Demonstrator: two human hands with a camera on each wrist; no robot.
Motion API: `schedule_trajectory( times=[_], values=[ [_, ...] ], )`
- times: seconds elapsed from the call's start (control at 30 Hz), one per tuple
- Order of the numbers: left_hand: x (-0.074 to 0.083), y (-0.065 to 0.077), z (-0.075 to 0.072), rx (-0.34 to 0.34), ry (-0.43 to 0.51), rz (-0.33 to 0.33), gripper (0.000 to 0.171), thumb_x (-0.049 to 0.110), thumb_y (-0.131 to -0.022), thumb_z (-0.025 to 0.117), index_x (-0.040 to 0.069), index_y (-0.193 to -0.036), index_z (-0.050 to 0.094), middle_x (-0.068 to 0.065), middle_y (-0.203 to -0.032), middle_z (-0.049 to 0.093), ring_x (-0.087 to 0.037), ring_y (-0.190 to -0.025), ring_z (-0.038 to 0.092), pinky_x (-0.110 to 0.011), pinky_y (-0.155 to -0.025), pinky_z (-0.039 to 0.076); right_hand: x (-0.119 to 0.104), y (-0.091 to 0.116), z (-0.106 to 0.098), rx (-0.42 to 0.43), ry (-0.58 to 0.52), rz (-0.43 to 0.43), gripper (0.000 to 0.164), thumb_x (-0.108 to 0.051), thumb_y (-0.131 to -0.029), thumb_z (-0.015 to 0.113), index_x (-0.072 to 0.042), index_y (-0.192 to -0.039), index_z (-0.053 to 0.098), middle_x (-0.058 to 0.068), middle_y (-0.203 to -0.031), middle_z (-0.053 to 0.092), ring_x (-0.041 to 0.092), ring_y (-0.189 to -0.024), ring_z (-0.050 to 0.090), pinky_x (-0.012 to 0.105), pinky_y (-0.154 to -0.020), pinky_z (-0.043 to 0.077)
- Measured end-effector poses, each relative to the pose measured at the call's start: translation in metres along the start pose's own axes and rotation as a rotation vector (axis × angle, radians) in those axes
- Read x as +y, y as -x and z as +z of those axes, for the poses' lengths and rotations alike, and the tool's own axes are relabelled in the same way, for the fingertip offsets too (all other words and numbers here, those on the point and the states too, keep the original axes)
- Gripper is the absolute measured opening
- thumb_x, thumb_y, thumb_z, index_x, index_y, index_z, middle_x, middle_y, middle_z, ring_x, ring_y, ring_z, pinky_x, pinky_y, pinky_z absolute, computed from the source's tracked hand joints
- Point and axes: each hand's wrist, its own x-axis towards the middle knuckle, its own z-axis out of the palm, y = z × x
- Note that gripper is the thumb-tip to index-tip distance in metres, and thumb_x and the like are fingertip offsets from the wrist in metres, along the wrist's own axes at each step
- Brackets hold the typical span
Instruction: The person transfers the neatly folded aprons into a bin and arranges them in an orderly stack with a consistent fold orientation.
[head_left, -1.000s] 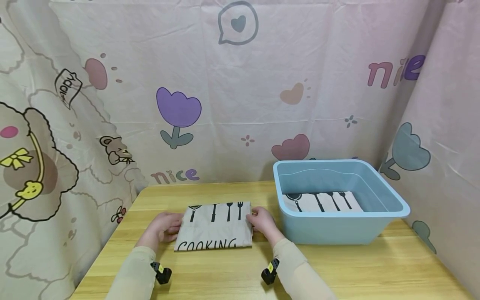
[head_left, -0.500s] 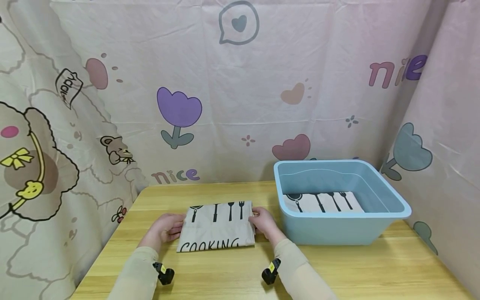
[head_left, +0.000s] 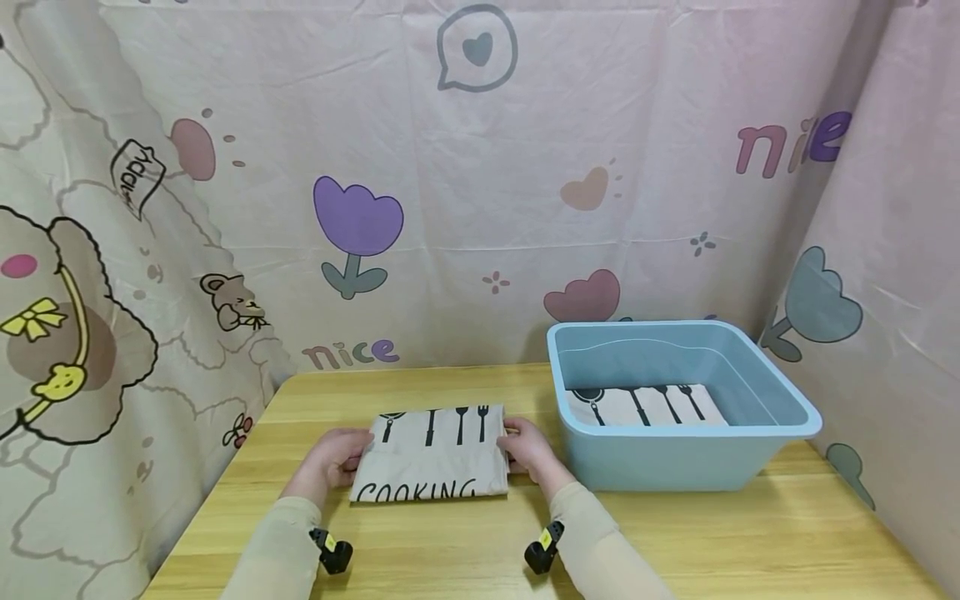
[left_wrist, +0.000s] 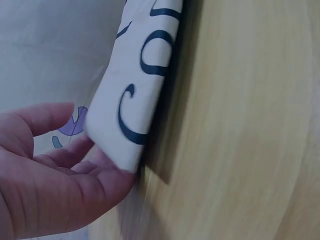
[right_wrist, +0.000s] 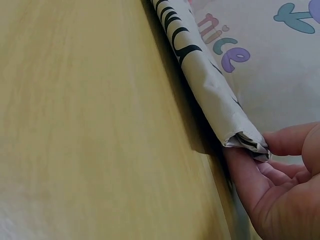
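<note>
A folded white cloth (head_left: 431,458), printed with black kitchen utensils and the word COOKING, lies flat in front of me between my hands. My left hand (head_left: 339,457) holds its left side, the fingers running beneath the cloth and hidden there in part. In the left wrist view the thumb (left_wrist: 55,116) is raised beside the cloth's corner. On the right side, my right hand (head_left: 528,450) pinches the folded layers, thumb on top and fingers underneath. The right wrist view shows the layered end of the cloth (right_wrist: 220,105) between them, with a dark shadow along the front fold.
To the right on the wooden table (head_left: 420,554) stands a light blue plastic tub (head_left: 652,458). Inside it lies another white cloth (head_left: 652,406) with the same utensil print. A patterned curtain (head_left: 465,250) hangs behind the table and along both sides.
The cloth shifted slightly right, then slightly back left, between the hands. The left hand has moved a little to the right, its thumb now over the cloth's edge. The tub has stayed put.
</note>
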Motion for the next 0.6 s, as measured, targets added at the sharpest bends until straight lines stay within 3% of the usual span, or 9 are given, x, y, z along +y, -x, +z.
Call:
schedule_trajectory(
  times=[0.37,0.6],
  values=[
    [-0.0078,-0.0008,0.0007,-0.012,0.044,0.053,0.054,0.006,-0.1,0.052,-0.01,-0.147,0.031,-0.006,-0.096,0.07,-0.016,-0.079,0.066,-0.034,-0.07,0.055,0.0024,0.0046,-0.001,-0.019,-0.072,-0.011,0.05,0.0,-0.094,0.055,0.011,-0.141,0.04,0.026,-0.117,0.063,0.026,-0.09,0.066,0.044,-0.074,0.059],
    [-0.0099,0.0022,-0.0011,-0.044,0.111,0.089,0.053,0.004,-0.099,0.05,-0.007,-0.148,0.032,-0.005,-0.091,0.072,-0.016,-0.073,0.068,-0.034,-0.064,0.057,0.002,0.0065,-0.0018,-0.016,-0.087,-0.01,0.05,-0.001,-0.096,0.056,0.009,-0.142,0.04,0.02,-0.111,0.063,0.023,-0.088,0.066,0.042,-0.074,0.059]
  ],
)
